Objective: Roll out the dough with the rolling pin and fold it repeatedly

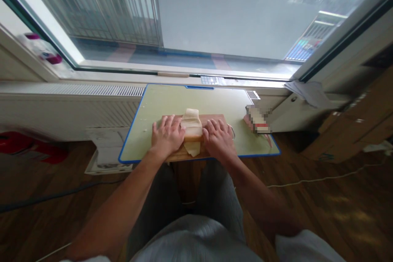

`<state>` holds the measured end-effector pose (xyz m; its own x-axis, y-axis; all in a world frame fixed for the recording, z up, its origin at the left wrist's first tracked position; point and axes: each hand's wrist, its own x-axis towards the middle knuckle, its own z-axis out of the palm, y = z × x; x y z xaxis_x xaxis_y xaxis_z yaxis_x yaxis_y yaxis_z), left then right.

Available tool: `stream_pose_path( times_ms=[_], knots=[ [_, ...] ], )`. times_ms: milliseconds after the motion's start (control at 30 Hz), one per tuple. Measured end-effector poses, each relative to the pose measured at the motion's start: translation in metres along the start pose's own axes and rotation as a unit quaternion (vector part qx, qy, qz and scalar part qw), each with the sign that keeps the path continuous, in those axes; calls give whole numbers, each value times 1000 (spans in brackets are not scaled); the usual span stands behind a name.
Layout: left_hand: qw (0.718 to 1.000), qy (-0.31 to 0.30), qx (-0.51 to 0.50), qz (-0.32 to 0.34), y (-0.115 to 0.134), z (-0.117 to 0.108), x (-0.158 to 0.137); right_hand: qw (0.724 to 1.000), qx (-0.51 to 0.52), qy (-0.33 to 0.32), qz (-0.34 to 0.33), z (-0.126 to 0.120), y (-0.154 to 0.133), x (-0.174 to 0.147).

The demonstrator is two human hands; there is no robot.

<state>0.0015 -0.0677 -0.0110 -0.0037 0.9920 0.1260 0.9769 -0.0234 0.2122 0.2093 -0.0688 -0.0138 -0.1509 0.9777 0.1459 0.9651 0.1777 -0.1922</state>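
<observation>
My left hand (168,133) lies palm down over the left side of a wooden cutting board (211,118), fingers stretched forward and somewhat apart. On the right side, my right hand (218,136) rests the same way. Between them a pale strip of dough (191,118) runs front to back. Crossing it is a short tan bar, seemingly a rolling pin (193,138), whose ends are hidden under my palms. More dough shows on the near side of the bar.
A yellow-green mat (172,98) with a blue rim lies under the board. A metal ring (232,132) is at the board's right. Further right sits a pixelated object (258,120). A window stands behind, a cardboard box (346,127) at right, a bottle (43,49) on the left sill.
</observation>
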Motion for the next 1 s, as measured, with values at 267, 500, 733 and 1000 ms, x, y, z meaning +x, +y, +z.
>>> stream_pose_path(
  times_ms=[267,500,733,1000],
  knots=[
    [999,14,-10,38,1,-5,-62,997,51,49,-22,6,3,-65],
    [995,27,-21,95,-11,-5,-84,993,89,61,-54,6,12,-82],
    [994,25,-43,94,-10,-12,-94,992,100,35,-63,-7,12,-85],
    [996,5,-30,85,-12,-6,-100,996,62,46,-54,1,7,-96]
  ],
)
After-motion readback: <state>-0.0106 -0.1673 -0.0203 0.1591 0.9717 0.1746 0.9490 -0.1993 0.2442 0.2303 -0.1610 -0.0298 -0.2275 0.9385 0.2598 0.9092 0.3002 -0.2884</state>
